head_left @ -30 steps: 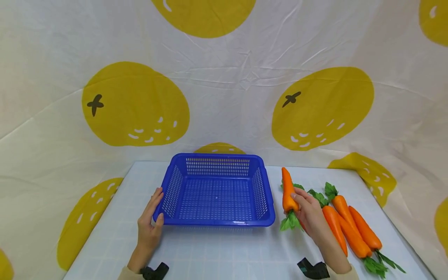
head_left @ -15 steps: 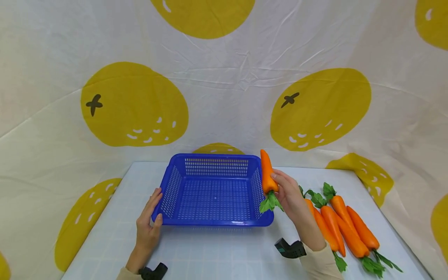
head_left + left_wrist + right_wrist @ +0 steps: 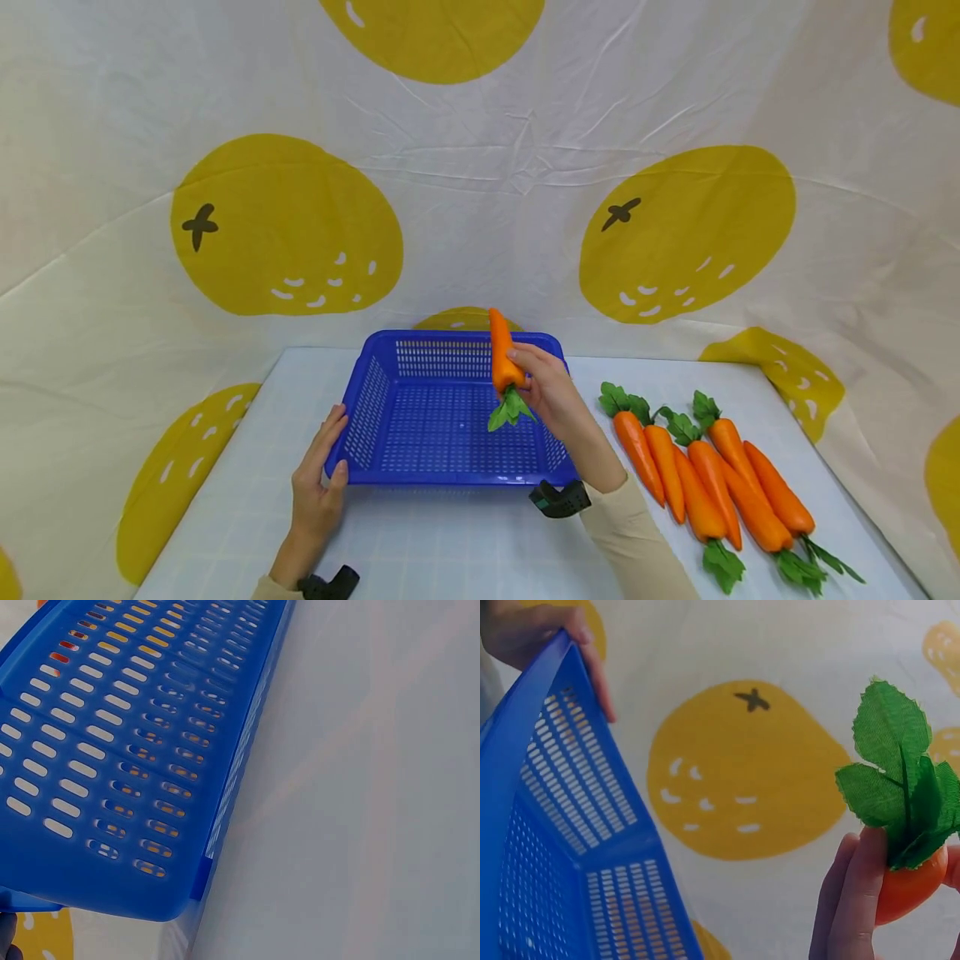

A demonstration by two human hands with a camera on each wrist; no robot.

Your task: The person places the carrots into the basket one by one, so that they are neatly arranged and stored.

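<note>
An orange carrot (image 3: pixel 501 354) with green leaves is pinched in my right hand (image 3: pixel 558 396), above the right half of the blue plastic basket (image 3: pixel 457 479). Its tip points away and its leaves hang toward me. In the right wrist view the carrot's leafy top (image 3: pixel 904 772) shows between thumb and fingers. My left hand (image 3: pixel 318 483) rests on the basket's left front corner, fingers extended along the outer side. The left wrist view shows the basket's slotted wall (image 3: pixel 112 750); that hand is almost wholly out of it.
Several more carrots (image 3: pixel 708 496) lie in a slanting row at the right of the white table (image 3: pixel 450 550), some with leaves away from me, others toward me. A cloth backdrop (image 3: pixel 480 233) with yellow fruit prints hangs behind the table.
My right hand has carried the carrot leftward from beside the row, over the basket's right rim, to above its inside. The left hand and the basket have stayed in place.
</note>
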